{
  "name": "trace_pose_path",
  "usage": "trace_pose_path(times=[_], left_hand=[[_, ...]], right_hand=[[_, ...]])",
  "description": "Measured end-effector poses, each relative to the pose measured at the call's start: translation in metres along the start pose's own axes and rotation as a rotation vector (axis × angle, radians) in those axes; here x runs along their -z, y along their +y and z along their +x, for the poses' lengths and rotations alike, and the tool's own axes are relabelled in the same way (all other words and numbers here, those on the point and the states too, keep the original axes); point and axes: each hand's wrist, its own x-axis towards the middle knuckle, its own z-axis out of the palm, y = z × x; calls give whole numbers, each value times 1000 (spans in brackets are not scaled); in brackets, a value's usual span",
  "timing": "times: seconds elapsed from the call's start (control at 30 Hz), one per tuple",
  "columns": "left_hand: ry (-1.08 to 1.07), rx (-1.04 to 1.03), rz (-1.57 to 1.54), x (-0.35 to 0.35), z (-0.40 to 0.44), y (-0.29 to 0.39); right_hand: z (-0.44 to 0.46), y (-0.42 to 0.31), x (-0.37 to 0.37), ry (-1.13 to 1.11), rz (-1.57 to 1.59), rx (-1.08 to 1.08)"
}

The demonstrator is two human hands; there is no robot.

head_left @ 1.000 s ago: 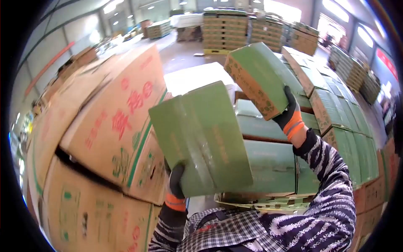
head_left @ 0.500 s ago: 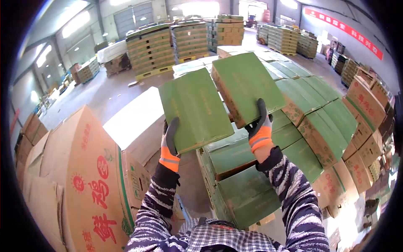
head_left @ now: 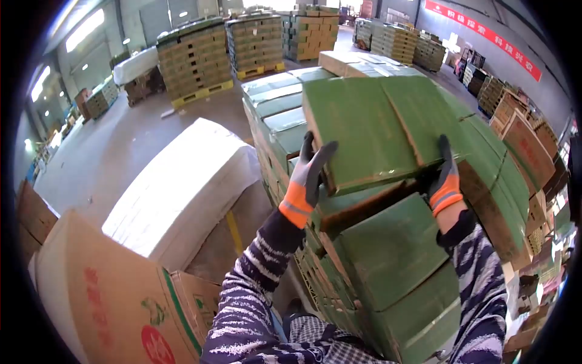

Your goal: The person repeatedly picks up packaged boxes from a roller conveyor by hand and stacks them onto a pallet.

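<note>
Two flat green cardboard boxes sit edge to edge between my hands over the stack: a left green box (head_left: 357,133) and a right green box (head_left: 424,118). My left hand (head_left: 309,170), in a grey and orange glove, grips the near left corner of the left box, thumb on top. At the near right corner of the other box, my right hand (head_left: 447,179) holds on with its thumb up; its other fingers are hidden underneath. Just below lie more green boxes (head_left: 394,252) of the stack, with a dark gap under the held pair.
On the left stand a white-covered stack (head_left: 176,182) and a large brown carton (head_left: 115,291) with red print. More brown cartons (head_left: 527,148) are piled at right. Loaded pallets (head_left: 194,60) line the back of the warehouse floor.
Both hands have moved right with the boxes. The two boxes, apart and tilted before, are now against each other and lie flatter over the stack. The view has shifted too.
</note>
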Motion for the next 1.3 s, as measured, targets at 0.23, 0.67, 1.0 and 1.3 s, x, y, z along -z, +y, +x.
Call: trace_pose_path(times=[0.23, 0.67, 1.0, 1.3], left_hand=[[73, -26, -57, 9, 71, 30], [481, -239, 579, 164, 323, 55], [324, -462, 379, 150, 239, 23], [70, -544, 386, 26, -83, -53]], right_hand=[[141, -23, -28, -672, -130, -439], [189, 74, -185, -161, -1659, 434], [-208, -82, -39, -765, -2055, 243], [-327, -64, 106, -873, -1865, 312]])
